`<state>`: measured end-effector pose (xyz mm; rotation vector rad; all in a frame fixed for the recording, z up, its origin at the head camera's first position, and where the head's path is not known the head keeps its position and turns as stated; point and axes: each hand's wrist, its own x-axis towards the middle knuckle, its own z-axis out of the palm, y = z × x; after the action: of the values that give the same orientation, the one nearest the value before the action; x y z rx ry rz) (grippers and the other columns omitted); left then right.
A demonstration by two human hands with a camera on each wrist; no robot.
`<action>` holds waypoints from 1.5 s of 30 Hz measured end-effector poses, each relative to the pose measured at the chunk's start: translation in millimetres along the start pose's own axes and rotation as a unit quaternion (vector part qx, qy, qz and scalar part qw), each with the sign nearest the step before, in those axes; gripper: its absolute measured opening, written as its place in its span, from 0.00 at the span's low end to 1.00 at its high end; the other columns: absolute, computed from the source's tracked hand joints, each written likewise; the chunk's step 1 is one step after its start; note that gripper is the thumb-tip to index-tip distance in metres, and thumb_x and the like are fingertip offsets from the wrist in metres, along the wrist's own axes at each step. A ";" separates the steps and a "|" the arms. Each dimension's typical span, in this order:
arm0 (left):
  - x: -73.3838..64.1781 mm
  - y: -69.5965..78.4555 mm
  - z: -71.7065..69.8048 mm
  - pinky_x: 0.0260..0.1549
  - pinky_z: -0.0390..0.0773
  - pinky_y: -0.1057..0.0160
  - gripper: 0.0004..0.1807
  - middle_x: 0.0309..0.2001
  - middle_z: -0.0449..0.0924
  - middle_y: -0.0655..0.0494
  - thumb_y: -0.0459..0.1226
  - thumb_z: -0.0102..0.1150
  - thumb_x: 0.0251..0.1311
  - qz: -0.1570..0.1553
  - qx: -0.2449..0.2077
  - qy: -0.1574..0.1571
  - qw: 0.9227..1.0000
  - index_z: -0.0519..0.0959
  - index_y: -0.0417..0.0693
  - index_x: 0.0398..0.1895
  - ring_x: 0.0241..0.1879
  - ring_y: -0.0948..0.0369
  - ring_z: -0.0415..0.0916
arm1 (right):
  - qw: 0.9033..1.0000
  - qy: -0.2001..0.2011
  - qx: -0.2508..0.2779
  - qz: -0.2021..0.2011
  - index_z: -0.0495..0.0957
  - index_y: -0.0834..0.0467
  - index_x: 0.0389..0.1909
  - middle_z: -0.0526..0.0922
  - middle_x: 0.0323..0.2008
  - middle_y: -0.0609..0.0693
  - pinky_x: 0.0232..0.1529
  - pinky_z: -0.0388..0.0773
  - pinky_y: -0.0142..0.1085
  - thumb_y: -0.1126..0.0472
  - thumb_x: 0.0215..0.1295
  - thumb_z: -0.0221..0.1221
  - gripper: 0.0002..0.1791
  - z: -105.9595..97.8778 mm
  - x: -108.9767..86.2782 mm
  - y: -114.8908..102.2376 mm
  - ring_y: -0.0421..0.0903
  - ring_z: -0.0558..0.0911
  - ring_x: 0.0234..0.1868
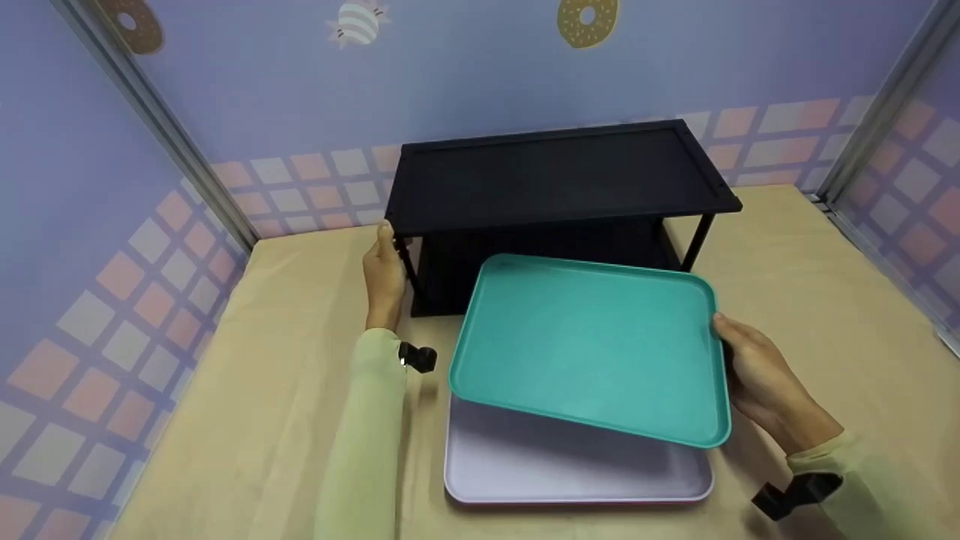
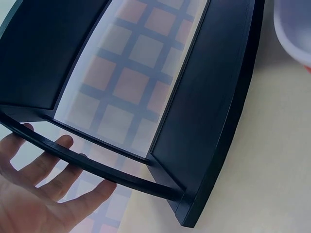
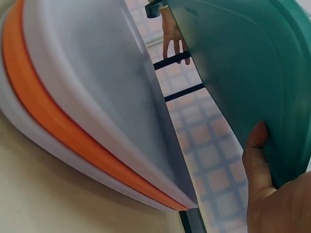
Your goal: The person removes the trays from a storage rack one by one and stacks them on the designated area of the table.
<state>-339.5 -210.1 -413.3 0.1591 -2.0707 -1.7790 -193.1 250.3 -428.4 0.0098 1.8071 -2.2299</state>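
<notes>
A teal tray (image 1: 592,349) is held tilted above the stacked trays by my right hand (image 1: 769,375), which grips its right edge with the thumb on the upper face. The right wrist view shows the tray's underside (image 3: 243,63). At the left front of a two-tier black rack (image 1: 555,180), my left hand (image 1: 385,277) touches the corner post. Its fingers (image 2: 43,167) lie fairly straight against that post (image 2: 87,162). Beneath the teal tray, a pale lilac tray (image 1: 577,465) tops the stack, with an orange tray (image 3: 53,126) and another pale tray (image 3: 36,131) below.
The rack's lower shelf (image 2: 204,107) is partly hidden behind the teal tray. A cream cloth (image 1: 292,390) covers the table. Patterned panels (image 1: 480,75) with metal corner posts (image 1: 172,142) enclose the back and sides.
</notes>
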 end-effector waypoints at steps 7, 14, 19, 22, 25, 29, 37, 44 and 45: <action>-0.1 0.0 0.2 0.62 0.70 0.54 0.34 0.56 0.79 0.44 0.56 0.36 0.80 0.002 -0.003 0.006 1.000 0.81 0.37 0.59 0.59 0.53 0.74 | 0.999 0.003 -0.029 0.024 0.56 0.67 0.69 0.76 0.53 0.46 0.55 0.79 0.37 0.40 0.81 0.42 0.35 3.5 -4.9 6.3 0.40 0.79 0.54; 0.1 0.3 0.6 0.71 0.64 0.52 0.34 0.71 0.71 0.47 0.58 0.37 0.80 -0.002 -0.005 -0.004 1.000 0.74 0.43 0.69 0.72 0.52 0.66 | 0.998 0.008 -0.047 0.042 0.52 0.67 0.73 0.73 0.57 0.49 0.54 0.78 0.35 0.39 0.81 0.42 0.38 4.0 -6.4 12.2 0.38 0.78 0.53; 0.9 -0.1 0.9 0.70 0.64 0.55 0.34 0.68 0.74 0.46 0.58 0.37 0.79 -0.006 0.002 0.004 1.000 0.77 0.40 0.66 0.70 0.54 0.67 | 0.996 -0.004 -0.071 0.048 0.46 0.69 0.77 0.67 0.64 0.53 0.57 0.77 0.35 0.38 0.81 0.40 0.43 4.6 -6.9 16.3 0.37 0.76 0.58; 0.9 -0.2 0.5 0.71 0.63 0.57 0.35 0.71 0.70 0.48 0.58 0.37 0.79 -0.010 0.003 0.004 1.000 0.75 0.40 0.68 0.72 0.55 0.64 | 0.996 -0.008 -0.077 0.052 0.46 0.68 0.78 0.67 0.65 0.55 0.56 0.77 0.37 0.38 0.81 0.40 0.43 5.5 -6.2 19.3 0.39 0.76 0.58; 0.8 -1.0 -0.6 0.73 0.61 0.55 0.35 0.75 0.64 0.49 0.58 0.36 0.79 -0.008 0.006 0.001 1.000 0.68 0.43 0.73 0.75 0.54 0.61 | 0.995 -0.009 -0.085 0.059 0.43 0.68 0.79 0.60 0.71 0.60 0.57 0.76 0.34 0.38 0.81 0.39 0.44 6.3 -5.7 21.3 0.37 0.74 0.60; 1.7 -2.1 -0.8 0.72 0.62 0.55 0.34 0.74 0.65 0.47 0.57 0.36 0.80 -0.005 0.003 0.002 1.000 0.68 0.42 0.73 0.74 0.53 0.62 | 0.993 -0.012 -0.092 0.070 0.41 0.69 0.80 0.49 0.78 0.63 0.57 0.73 0.30 0.37 0.81 0.39 0.46 7.3 -4.8 22.5 0.44 0.65 0.70; 1.5 -2.3 -1.5 0.74 0.59 0.56 0.35 0.76 0.62 0.49 0.58 0.35 0.80 -0.006 0.007 -0.008 1.000 0.66 0.43 0.75 0.77 0.54 0.58 | 0.991 -0.016 -0.107 0.082 0.40 0.69 0.80 0.48 0.78 0.64 0.57 0.73 0.29 0.37 0.81 0.38 0.46 9.6 -3.3 24.3 0.52 0.58 0.74; 0.7 -0.4 -0.2 0.72 0.63 0.56 0.33 0.74 0.66 0.50 0.56 0.36 0.80 -0.002 0.012 0.001 1.000 0.69 0.41 0.73 0.73 0.55 0.63 | 0.989 -0.027 -0.118 0.087 0.41 0.70 0.79 0.47 0.79 0.65 0.58 0.72 0.28 0.40 0.83 0.38 0.43 13.7 1.0 23.8 0.54 0.55 0.76; 0.8 0.0 0.2 0.71 0.63 0.56 0.33 0.73 0.67 0.51 0.56 0.36 0.80 -0.002 0.014 0.003 1.000 0.70 0.41 0.72 0.72 0.57 0.64 | 0.988 -0.030 -0.121 0.087 0.41 0.70 0.79 0.47 0.79 0.65 0.58 0.72 0.28 0.40 0.83 0.38 0.43 14.0 1.6 23.3 0.53 0.57 0.75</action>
<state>-340.3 -210.3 -413.1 0.1752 -2.0937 -1.7494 -187.4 232.2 -447.9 0.0507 1.9506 -1.8646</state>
